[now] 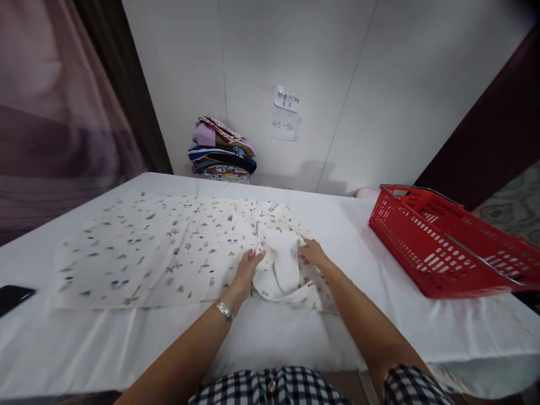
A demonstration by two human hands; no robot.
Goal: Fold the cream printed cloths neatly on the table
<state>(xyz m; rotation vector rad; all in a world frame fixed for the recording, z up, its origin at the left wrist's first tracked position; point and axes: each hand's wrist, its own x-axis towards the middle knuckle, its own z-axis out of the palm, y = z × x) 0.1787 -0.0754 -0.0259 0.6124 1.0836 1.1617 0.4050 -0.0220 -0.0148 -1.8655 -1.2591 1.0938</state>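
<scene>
Your left hand (246,270) lies flat and open on the printed garment (169,247), spread mid-table (84,349); your right hand (311,251), fingers loosely curled, presses its bunched right end. Phone (12,297) at the left edge. Red basket (447,247) well right. Folded stack (221,149) against the far wall.

My arms are bare from the hands back past the elbows. On my left hand (246,271) side, a silver metal link bracelet (224,310) circles the wrist just behind the grip; my right hand (313,252) wears nothing. Nearest my body I wear a black-and-white checked garment (270,389) with a small round button at its front.
</scene>
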